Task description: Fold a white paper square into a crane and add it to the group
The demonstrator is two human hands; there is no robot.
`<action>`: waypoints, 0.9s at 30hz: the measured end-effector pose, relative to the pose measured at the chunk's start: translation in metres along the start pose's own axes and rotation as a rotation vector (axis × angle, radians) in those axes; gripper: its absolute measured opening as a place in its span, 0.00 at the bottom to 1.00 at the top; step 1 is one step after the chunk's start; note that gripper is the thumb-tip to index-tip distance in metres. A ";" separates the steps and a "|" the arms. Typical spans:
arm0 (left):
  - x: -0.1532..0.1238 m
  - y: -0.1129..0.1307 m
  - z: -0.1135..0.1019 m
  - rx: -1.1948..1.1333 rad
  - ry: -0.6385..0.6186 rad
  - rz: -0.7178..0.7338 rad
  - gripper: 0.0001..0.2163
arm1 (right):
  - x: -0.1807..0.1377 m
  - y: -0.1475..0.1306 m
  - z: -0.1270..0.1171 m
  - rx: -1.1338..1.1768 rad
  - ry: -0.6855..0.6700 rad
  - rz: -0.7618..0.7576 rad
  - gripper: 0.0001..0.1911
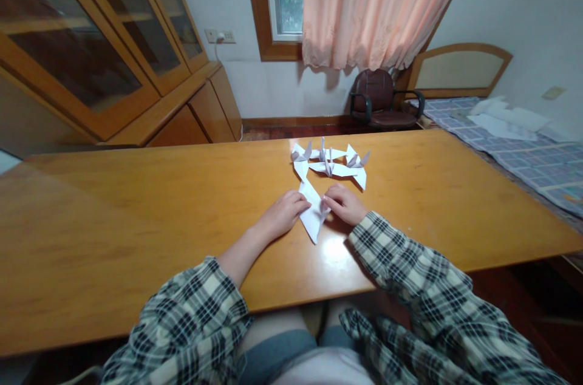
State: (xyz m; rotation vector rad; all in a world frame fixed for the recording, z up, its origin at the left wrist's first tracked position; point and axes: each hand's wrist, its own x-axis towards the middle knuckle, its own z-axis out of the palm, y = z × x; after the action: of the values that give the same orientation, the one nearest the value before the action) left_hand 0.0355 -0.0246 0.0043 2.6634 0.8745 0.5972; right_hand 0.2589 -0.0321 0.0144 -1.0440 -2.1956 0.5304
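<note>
A folded piece of white paper (312, 218) lies on the wooden table in front of me, with one pointed end toward me. My left hand (289, 211) is closed at its left edge, the fingertips pressing the paper. From the right, my right hand (345, 203) pinches a raised flap of the same sheet. Just beyond stand several white folded paper cranes (328, 166), grouped close together. The left one (300, 159) seems to touch the far tip of the paper, though I cannot tell whether they are joined.
The wooden table (159, 221) stretches wide to both sides. Beyond it are a brown armchair (380, 99) and a pink curtain (378, 2). A glass-fronted cabinet (104, 27) stands at the left; at the right, a bed (514, 148) has white sheets (507, 118) on it.
</note>
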 end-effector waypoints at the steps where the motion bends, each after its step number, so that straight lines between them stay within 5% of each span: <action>1: -0.001 0.001 -0.001 0.002 -0.003 0.001 0.13 | 0.000 0.001 -0.001 -0.001 -0.010 0.003 0.21; 9: -0.001 0.010 -0.017 0.037 -0.070 0.011 0.11 | -0.001 0.008 -0.002 -0.027 -0.082 -0.028 0.26; 16: -0.009 0.011 -0.036 -0.115 -0.145 -0.015 0.06 | -0.003 0.013 -0.011 -0.005 -0.148 0.021 0.19; 27: -0.008 0.006 -0.035 -0.121 -0.211 -0.029 0.14 | -0.007 0.015 -0.014 -0.054 -0.309 -0.034 0.14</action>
State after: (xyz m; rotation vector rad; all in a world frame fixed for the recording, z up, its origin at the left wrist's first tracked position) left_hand 0.0158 -0.0296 0.0348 2.5432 0.7887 0.3422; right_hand 0.2797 -0.0277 0.0127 -1.0052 -2.5048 0.6565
